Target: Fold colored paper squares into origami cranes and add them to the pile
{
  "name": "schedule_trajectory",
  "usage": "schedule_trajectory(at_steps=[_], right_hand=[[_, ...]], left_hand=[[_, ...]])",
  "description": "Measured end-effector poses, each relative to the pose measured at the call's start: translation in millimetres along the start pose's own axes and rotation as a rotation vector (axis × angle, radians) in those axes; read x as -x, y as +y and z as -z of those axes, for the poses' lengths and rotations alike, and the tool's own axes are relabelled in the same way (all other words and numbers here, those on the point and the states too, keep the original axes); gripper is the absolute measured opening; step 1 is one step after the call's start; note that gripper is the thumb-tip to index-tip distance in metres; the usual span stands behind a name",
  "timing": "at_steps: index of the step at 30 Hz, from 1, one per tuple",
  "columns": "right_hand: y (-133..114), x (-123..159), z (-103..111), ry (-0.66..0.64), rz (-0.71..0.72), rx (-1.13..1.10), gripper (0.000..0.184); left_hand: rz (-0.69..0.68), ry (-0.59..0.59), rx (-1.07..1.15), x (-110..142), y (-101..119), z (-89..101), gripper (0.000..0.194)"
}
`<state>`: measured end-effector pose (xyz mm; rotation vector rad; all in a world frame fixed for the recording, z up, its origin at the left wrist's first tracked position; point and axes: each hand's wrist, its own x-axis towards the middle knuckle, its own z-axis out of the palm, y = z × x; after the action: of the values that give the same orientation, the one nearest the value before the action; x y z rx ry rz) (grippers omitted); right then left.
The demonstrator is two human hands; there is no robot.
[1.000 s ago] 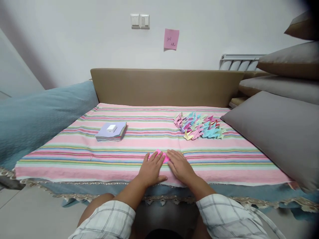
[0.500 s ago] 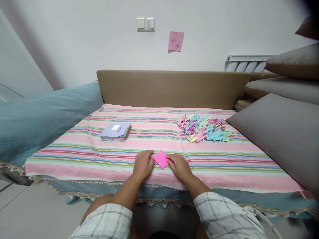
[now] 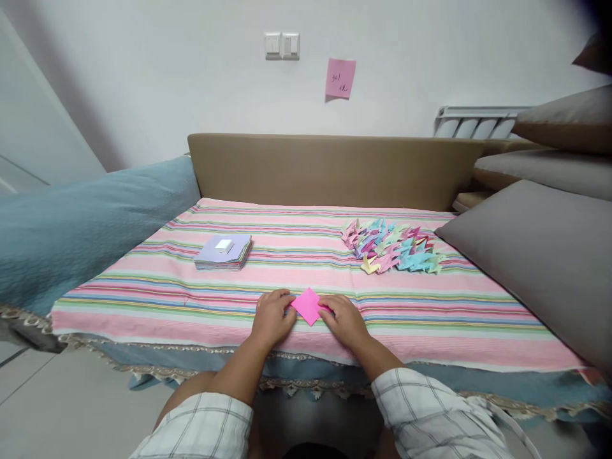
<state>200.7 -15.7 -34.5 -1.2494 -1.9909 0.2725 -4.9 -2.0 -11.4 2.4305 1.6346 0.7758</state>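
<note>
A bright pink folded paper square [image 3: 306,307] lies diamond-wise on the striped cloth, one corner toward me. At its left corner, my left hand [image 3: 274,317] pinches the edge between thumb and fingers. My right hand [image 3: 345,320] grips the right corner the same way, its fingertips covering that corner. The upper and lower corners show uncovered. Beyond, to the right, sits a cluster of folded paper cranes [image 3: 389,247] in pink, blue, green, purple and yellow.
A stack of coloured paper sheets [image 3: 222,260], topped by a small white block [image 3: 224,246], rests at the left. The striped cloth [image 3: 157,312] covers the sofa seat. Grey cushions [image 3: 535,261] border the right side, and a blue-covered armrest [image 3: 105,217] the left.
My left hand's fingertips now overlap the paper's left corner, where before they were just beside it. The right hand keeps its grip. The view has shifted slightly.
</note>
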Motion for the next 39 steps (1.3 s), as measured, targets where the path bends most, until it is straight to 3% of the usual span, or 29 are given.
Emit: schedule_trajectory(at_steps=[7,13,21,32,39], right_hand=[[-3.0,-1.4,-1.8,-0.029,-0.014,0.023,0.019],[-1.7,-2.1,-1.0,-0.043,-0.006,0.023,0.021],[-1.3,-1.0,-3.1,-0.034,0.072,-0.012,0.015],[-1.2,-1.3,-7.2,-0.043,0.11,0.044,0.017],[-2.8,-3.6,-5.5,-0.097,0.092,0.099,0.026]], left_hand=[[0.002,0.0,0.016,0.8,1.9,1.1,0.03],[0.086,-0.027,0.139,0.1,7.8,1.8,0.025],[0.08,-0.027,0.25,-2.8,5.1,-1.4,0.02],[0.174,-0.041,0.175,1.3,14.6,-4.1,0.063],[0.201,-0.014,0.239,0.3,15.8,-9.4,0.056]])
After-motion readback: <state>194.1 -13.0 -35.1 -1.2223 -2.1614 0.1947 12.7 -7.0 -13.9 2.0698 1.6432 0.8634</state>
